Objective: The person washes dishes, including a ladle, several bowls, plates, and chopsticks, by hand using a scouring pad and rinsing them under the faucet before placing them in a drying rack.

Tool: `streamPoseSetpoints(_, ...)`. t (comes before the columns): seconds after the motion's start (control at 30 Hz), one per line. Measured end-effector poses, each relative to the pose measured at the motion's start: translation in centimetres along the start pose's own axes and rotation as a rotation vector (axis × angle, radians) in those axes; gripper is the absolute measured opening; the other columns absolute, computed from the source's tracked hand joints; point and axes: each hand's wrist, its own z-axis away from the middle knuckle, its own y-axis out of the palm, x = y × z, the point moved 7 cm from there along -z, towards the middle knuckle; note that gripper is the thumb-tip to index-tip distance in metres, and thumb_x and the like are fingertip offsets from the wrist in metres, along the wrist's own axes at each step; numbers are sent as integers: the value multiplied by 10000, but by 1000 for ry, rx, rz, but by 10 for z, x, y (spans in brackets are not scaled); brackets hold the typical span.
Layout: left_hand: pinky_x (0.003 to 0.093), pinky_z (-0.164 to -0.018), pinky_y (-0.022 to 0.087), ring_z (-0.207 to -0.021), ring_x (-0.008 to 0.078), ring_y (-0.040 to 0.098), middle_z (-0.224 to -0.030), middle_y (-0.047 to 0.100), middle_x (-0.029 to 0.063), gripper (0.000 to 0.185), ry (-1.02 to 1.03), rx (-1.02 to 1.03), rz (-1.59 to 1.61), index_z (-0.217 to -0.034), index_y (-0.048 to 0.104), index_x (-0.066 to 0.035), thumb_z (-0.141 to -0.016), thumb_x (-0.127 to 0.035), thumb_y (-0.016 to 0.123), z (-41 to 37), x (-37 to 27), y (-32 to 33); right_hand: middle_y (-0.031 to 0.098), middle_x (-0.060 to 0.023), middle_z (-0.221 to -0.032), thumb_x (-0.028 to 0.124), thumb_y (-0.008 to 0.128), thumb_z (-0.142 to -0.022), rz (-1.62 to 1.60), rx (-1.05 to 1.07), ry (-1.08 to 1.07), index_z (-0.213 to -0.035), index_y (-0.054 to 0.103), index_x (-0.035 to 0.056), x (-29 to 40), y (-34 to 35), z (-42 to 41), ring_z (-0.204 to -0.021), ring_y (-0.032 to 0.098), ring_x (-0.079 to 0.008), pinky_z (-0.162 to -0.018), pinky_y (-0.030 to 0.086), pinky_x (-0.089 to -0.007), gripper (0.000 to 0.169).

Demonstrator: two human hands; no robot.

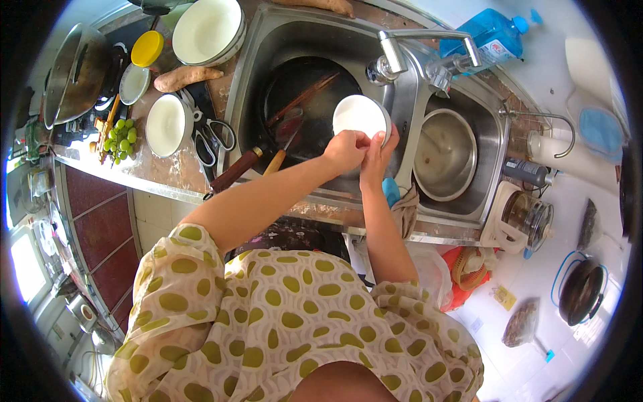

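Observation:
A small white bowl (359,116) is held tilted over the sink's divider side. My right hand (381,148) grips its lower right side, thumb near the rim. My left hand (346,148) meets it at the near rim with bent fingers; its fingertips are partly hidden. Below, a dark wok (314,75) lies in the large sink basin (374,45), holding a brown stick-like bundle (304,98). The wok's wooden handle (236,171) and another wooden-handled utensil (275,162) reach over the front edge. A chrome faucet (394,53) stands behind.
A metal bowl with cloudy water (444,156) sits in the right basin. Left on the counter are scissors (206,140), a white bowl (167,125), green grapes (121,139), a sweet potato (183,79) and stacked bowls (206,30). A blue bottle (482,37) stands behind; a cloth (404,211) hangs in front.

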Motion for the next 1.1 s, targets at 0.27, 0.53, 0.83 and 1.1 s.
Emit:
streamPoseSetpoints(0.27, 361, -806, 481, -935, 250, 546, -916, 547, 72, 114, 810, -184, -1121, -812, 575, -84, -699, -91, 584, 10, -25, -40, 465, -209, -1213, 483, 414, -947, 294, 99, -14, -1288, 351, -49, 4, 3, 1, -1098, 483, -277, -939, 381, -364, 635)
streamPoseSetpoints(0.53, 384, -815, 462, -895, 296, 590, -865, 610, 98, 98, 32, 43, -406, -854, 613, -53, -806, -132, 581, 4, 14, -2, 406, -177, -1304, 557, 410, -923, 251, 100, 47, -1352, 290, 2, -13, 3, -2, -1168, 442, -273, -985, 351, -359, 711)
streamPoseSetpoints(0.83, 405, -748, 452, -837, 275, 575, -860, 621, 49, 60, 544, -143, -958, -755, 640, -117, -775, -167, 613, 14, -29, -42, 462, -231, -1227, 492, 414, -945, 319, 54, 41, -1288, 357, -45, 2, -8, -5, -1104, 487, -311, -947, 378, -373, 640)
streamPoseSetpoints(1.1, 363, -695, 473, -732, 264, 627, -778, 674, 74, 180, -99, 13, -328, -826, 690, -87, -758, -244, 635, -6, 13, -14, 441, -226, -1257, 406, 405, -965, 425, 89, -138, -1288, 364, -50, 15, 3, 2, -1131, 465, -325, -965, 362, -384, 561)
